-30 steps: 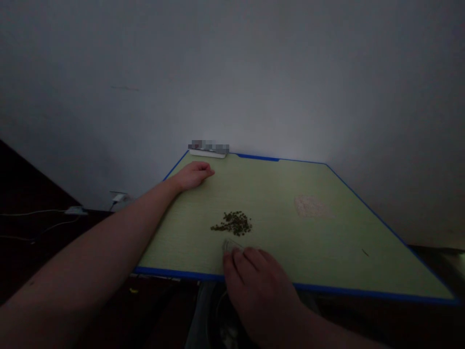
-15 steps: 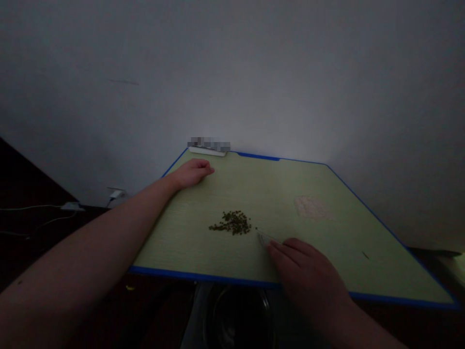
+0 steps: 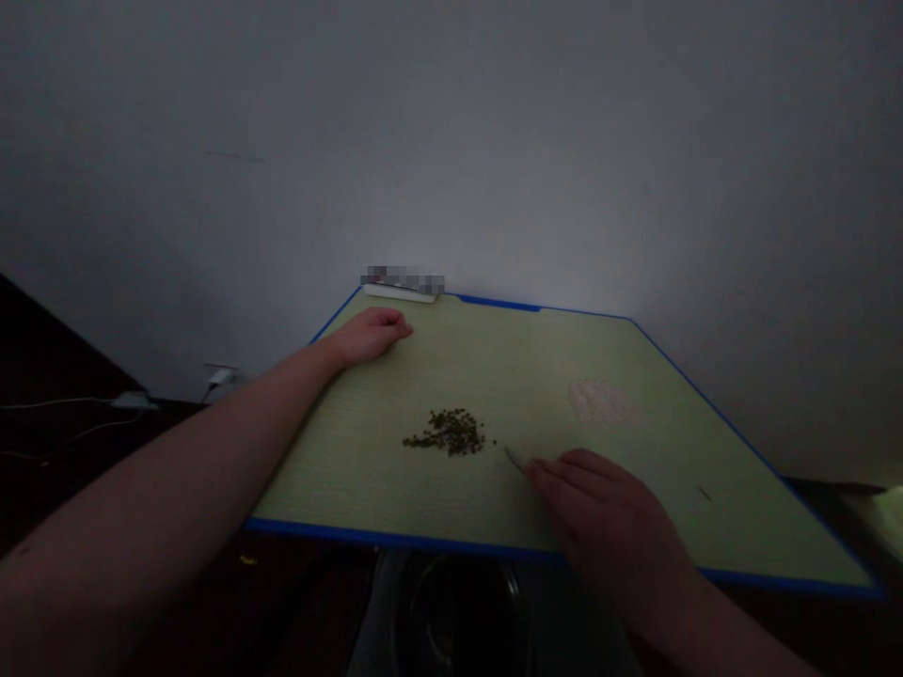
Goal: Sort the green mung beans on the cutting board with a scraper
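Observation:
A small heap of dark green beans (image 3: 450, 432) lies in the middle of the green table top (image 3: 508, 367). My right hand (image 3: 607, 527) rests on the table just right of the heap, fingers closed on a small clear object (image 3: 514, 459) that sticks out toward the beans; I cannot name the object in this dim light. My left hand (image 3: 371, 334) lies at the table's far left corner with fingers curled, palm down, nothing visible in it. A pale patch of white grains (image 3: 603, 402) lies to the right of the beans.
The table has a blue rim (image 3: 395, 536) and stands against a white wall. A white flat object (image 3: 400, 292) sits at the far edge. A dark round bowl (image 3: 458, 611) shows below the near edge. Cables and a plug (image 3: 218, 376) lie at the left.
My right hand moved from the near edge below the beans to the right and onto the table, carrying the small clear object. The left hand stayed put.

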Available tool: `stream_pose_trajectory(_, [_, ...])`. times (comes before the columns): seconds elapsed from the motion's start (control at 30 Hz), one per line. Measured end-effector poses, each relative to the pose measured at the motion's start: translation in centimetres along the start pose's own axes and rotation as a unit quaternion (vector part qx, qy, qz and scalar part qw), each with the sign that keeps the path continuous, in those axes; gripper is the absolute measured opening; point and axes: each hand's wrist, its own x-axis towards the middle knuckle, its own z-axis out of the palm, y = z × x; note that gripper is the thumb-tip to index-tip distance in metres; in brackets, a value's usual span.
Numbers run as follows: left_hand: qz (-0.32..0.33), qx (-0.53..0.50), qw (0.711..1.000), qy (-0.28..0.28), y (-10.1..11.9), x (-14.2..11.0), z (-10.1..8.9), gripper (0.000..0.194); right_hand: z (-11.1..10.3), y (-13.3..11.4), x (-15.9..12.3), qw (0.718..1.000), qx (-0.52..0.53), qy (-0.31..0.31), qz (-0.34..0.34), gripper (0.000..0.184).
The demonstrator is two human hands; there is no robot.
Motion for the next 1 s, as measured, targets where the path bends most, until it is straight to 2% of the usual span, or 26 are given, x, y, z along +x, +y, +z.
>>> stream_pose_trajectory(0.13, [-0.011, -0.001, 1.000, 0.000, 0.4, -0.2, 0.0, 0.027, 0.4, -0.5, -0.4, 1.000, 0.003, -0.018, -0.019, 0.030])
stream_pose_trajectory(0.4, [-0.005, -0.001, 1.000, -0.002, 0.3, -0.1, -0.1, 0.027, 0.4, 1.4, 1.9, 0.997, 0.045, -0.048, 0.031, 0.023])
stream_pose_trajectory(0.63, [-0.004, 0.010, 1.000, 0.000, 0.6, -0.2, 0.0, 0.029, -0.2, 0.6, 1.5, 0.993, 0.103, -0.055, -0.020, 0.026])
stream_pose_trajectory(0.83, [-0.013, 0.015, 1.000, 0.000, 0.6, -0.2, -0.1, 0.028, 0.4, -0.8, 1.4, 0.996, 0.065, -0.048, -0.035, 0.026])
stream_pose_trajectory(1.0, [-0.021, 0.007, 1.000, 0.002, 0.5, -0.3, -0.1, 0.028, 0.9, -0.3, 1.6, 0.999, 0.021, -0.048, -0.009, 0.024])
